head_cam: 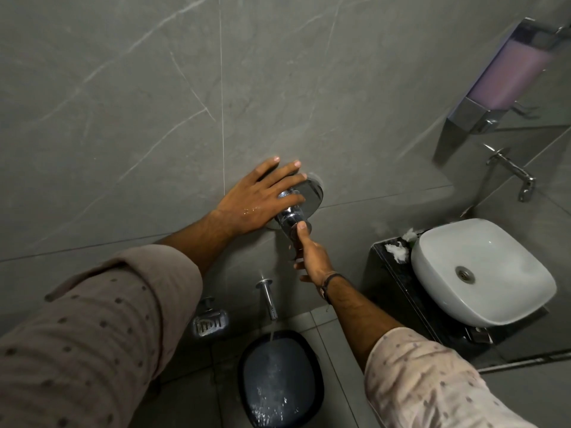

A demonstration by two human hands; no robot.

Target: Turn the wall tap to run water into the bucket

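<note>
A chrome wall tap [304, 197] with a round plate and a lever handle sits on the grey tiled wall at mid-frame. My left hand [261, 199] lies flat against the wall beside it, fingers spread over the plate's left edge, holding nothing. My right hand [310, 257] comes from below and grips the tap's lever, thumb on its knob. Beneath them a chrome spout [268, 299] pours a stream of water into a dark bucket [309, 350] on the floor. Water is splashing inside the bucket.
A chrome soap dish [210, 322] hangs on the wall left of the spout. A white basin [494, 251] on a dark counter stands to the right, with a basin tap [513, 171] and a soap dispenser [506, 78] above it.
</note>
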